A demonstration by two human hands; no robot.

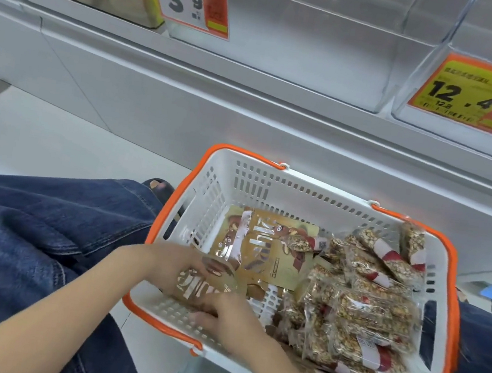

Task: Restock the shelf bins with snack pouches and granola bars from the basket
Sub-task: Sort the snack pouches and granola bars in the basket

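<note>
Snack pouches, tan and glossy with brown print, are what both my hands are on, low in the near left corner of the basket. My left hand (176,266) has its grip curled round the upper edge of a small stack of pouches (200,286), and my right hand (231,318) pinches the stack's lower edge, I judge so that the slippery film packs come up together and do not fan apart. Motion blur hides how many are in the stack.

Just beyond my fingers more snack pouches (264,249) lie flat on the basket floor, thin, rectangular and creased, with a shine that catches the light. To their right, filling the right half, the granola bars (375,312) are heaped loosely: oblong blocks of knobbly grain in clear crinkly wrap with red and white bands, leaning on one another.

The basket (270,183) itself is white slotted plastic with an orange rim and handles, sitting between my denim-clad knees (26,234), close enough to reach without stretching.

Further off, across the upper frame, the clear shelf bins (305,46) stand at the shelf front, hard and transparent, carrying orange price tags (472,95); the middle one looks bare.
</note>
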